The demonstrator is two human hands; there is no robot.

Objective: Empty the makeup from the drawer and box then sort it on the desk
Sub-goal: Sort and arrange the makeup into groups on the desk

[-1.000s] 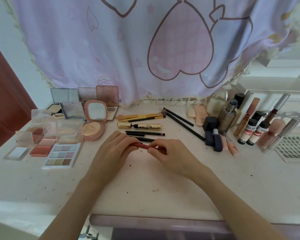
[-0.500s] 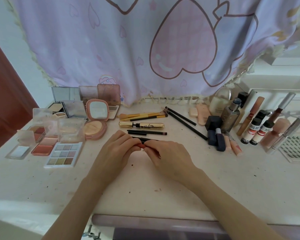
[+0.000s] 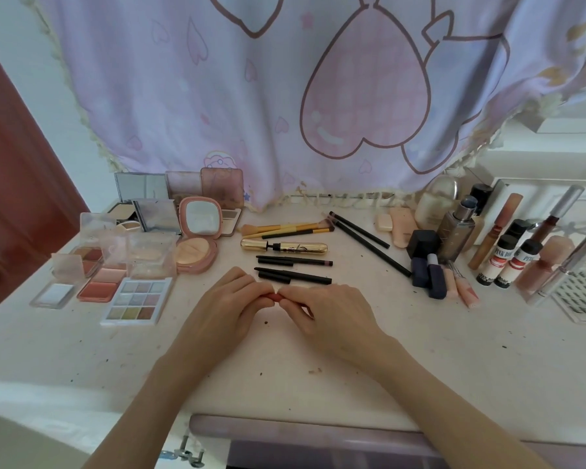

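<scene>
Head view: at the middle of the white desk [image 3: 420, 367], the left hand [image 3: 227, 309] and right hand [image 3: 325, 316] meet fingertip to fingertip, curled and pinching a small red lip pencil [image 3: 275, 297] between them. Black eyeliner pencils [image 3: 293, 275] lie just behind; an eyeshadow palette [image 3: 136, 301] sits toward the left edge.

The curtain [image 3: 251, 106] was lilac with pink hearts. The desk [image 3: 454, 360] was cream, speckled dark. The mascara [image 3: 285, 246] was gold, the pencils [image 3: 293, 275] black, the compact [image 3: 197, 238] pink, the brushes [image 3: 285, 229] yellow-handled.
</scene>
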